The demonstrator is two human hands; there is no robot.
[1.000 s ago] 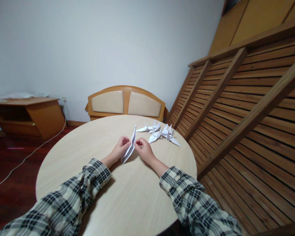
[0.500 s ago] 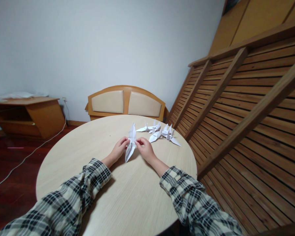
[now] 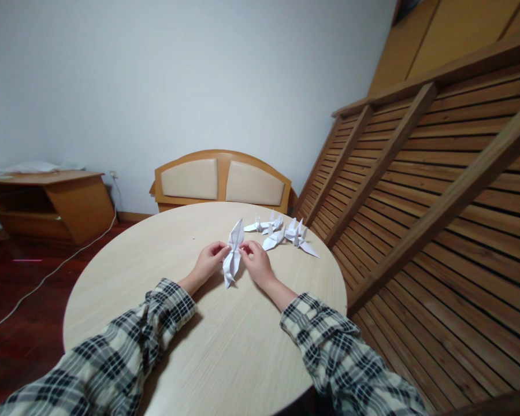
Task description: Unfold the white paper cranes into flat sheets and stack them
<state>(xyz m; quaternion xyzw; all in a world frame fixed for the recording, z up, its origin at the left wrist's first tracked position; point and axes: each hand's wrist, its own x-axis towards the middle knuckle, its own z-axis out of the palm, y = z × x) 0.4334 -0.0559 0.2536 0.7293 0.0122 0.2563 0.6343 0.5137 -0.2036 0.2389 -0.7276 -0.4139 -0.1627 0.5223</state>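
A white folded paper crane (image 3: pixel 231 264) is held between my two hands above the middle of the round table (image 3: pixel 225 346), its long wings pointing away from me and towards me. My left hand (image 3: pixel 208 261) pinches it from the left with thumb and fingers. From the right, my right hand (image 3: pixel 256 262) grips it near its centre with closed fingertips. Several more white paper cranes (image 3: pixel 275 238) stand in a loose group on the table, just beyond my right hand.
Behind the table is a wooden headboard (image 3: pixel 223 155) with beige pads against the wall. A slatted wooden frame (image 3: pixel 442 190) leans along the right side. At the left are a low wooden cabinet (image 3: pixel 82 202) and a white cable (image 3: pixel 65 263) on the dark floor.
The crane in my hands has tilted slightly, its far wing leaning right and its near wing now spread and bent. Both hands have barely moved.
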